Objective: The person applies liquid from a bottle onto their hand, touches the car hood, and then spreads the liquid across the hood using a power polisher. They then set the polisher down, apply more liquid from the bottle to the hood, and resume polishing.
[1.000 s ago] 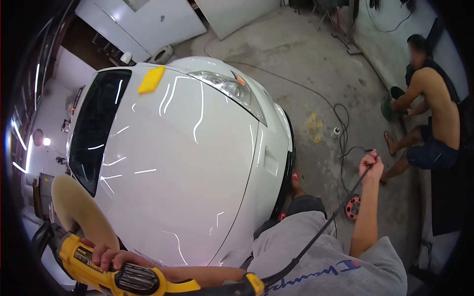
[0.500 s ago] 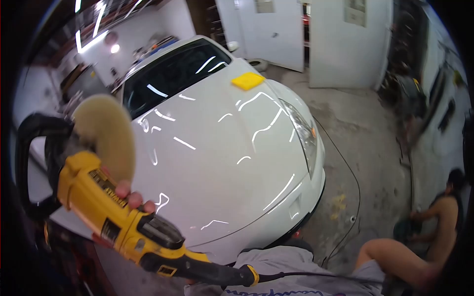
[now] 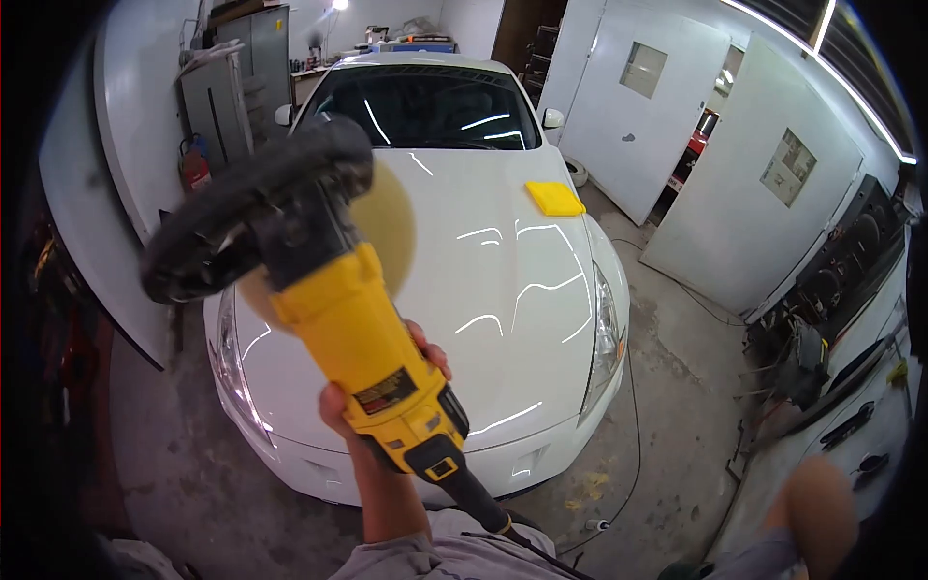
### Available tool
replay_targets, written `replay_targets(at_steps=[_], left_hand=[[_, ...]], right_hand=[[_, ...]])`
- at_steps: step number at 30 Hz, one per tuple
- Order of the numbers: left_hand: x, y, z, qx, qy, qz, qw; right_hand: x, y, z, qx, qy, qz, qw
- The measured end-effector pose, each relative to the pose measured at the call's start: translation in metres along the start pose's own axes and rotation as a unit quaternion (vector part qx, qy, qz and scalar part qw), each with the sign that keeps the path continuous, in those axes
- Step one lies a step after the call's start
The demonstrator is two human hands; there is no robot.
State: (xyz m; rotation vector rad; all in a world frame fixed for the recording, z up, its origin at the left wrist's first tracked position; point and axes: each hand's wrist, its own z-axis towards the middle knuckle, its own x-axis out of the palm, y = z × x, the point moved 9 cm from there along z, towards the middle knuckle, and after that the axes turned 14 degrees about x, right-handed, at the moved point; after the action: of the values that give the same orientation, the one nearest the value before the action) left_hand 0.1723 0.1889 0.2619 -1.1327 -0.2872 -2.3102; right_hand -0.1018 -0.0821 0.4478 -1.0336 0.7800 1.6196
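Wrapped around the body of the yellow polisher [image 3: 353, 319], fingers and thumb of my left hand [image 3: 335, 408] hold it raised before the white car [image 3: 541, 362]. The pad [image 3: 400, 232] seems off the paint; I judge this a carry, calling for firm support and a clear cord [image 3: 541, 552]. I cannot see my right hand.

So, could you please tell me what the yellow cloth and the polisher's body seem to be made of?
The yellow cloth looks like soft matte fabric, perhaps microfiber: its rounded edges show no shine. The polisher's body looks like hard satin plastic, judging by its even yellow color and shaped contours.
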Motion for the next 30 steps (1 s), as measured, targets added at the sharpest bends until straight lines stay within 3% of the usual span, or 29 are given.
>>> replay_targets(at_steps=[2, 4, 6, 7, 8, 10, 12, 13, 18, 20, 22, 24, 25, 30], left_hand=[[-0.026, 0.014, -0.011, -0.021, -0.04, 0.022, 0.999], [-0.046, 0.028, -0.019, -0.035, -0.064, 0.029, 0.997], [-0.072, 0.048, -0.026, -0.075, -0.105, 0.041, 0.991], [-0.079, 0.058, -0.025, -0.078, -0.111, 0.052, 0.989], [-0.088, 0.069, -0.027, -0.081, -0.105, 0.061, 0.989], [-0.114, 0.095, -0.029, -0.116, -0.116, 0.079, 0.983], [-0.139, 0.119, -0.037, -0.139, -0.141, 0.105, 0.975], [-0.157, 0.134, -0.043, -0.158, -0.157, 0.107, 0.969], [-0.203, 0.181, -0.077, -0.207, -0.194, 0.078, 0.956], [-0.227, 0.214, -0.076, -0.21, -0.211, 0.104, 0.949], [-0.24, 0.235, -0.072, -0.208, -0.19, 0.093, 0.955], [-0.256, 0.254, -0.065, -0.22, -0.186, 0.096, 0.953], [-0.262, 0.261, -0.059, -0.218, -0.178, 0.088, 0.956], [-0.27, 0.27, -0.044, -0.252, -0.176, 0.117, 0.944]], right_hand=[[0.009, -0.067, -0.02, 0.09, 0.021, 0.119, 0.989], [0.06, -0.152, -0.062, 0.253, 0.03, 0.247, 0.935], [0.159, -0.24, -0.136, 0.517, 0.048, 0.308, 0.797], [0.223, -0.26, -0.161, 0.588, 0.068, 0.335, 0.733], [0.276, -0.25, -0.158, 0.535, 0.026, 0.552, 0.639], [0.337, -0.243, -0.155, 0.583, -0.035, 0.675, 0.45], [0.336, -0.262, -0.168, 0.649, -0.229, 0.499, 0.527], [0.349, -0.267, -0.184, 0.672, -0.249, 0.485, 0.5], [0.391, -0.273, -0.231, 0.707, -0.207, 0.489, 0.467], [0.404, -0.295, -0.25, 0.643, -0.18, 0.594, 0.449], [0.383, -0.321, -0.259, 0.626, -0.248, 0.587, 0.449], [0.401, -0.331, -0.278, 0.676, -0.166, 0.571, 0.435], [0.395, -0.346, -0.28, 0.671, -0.205, 0.536, 0.469], [0.378, -0.364, -0.273, 0.652, -0.232, 0.573, 0.439]])
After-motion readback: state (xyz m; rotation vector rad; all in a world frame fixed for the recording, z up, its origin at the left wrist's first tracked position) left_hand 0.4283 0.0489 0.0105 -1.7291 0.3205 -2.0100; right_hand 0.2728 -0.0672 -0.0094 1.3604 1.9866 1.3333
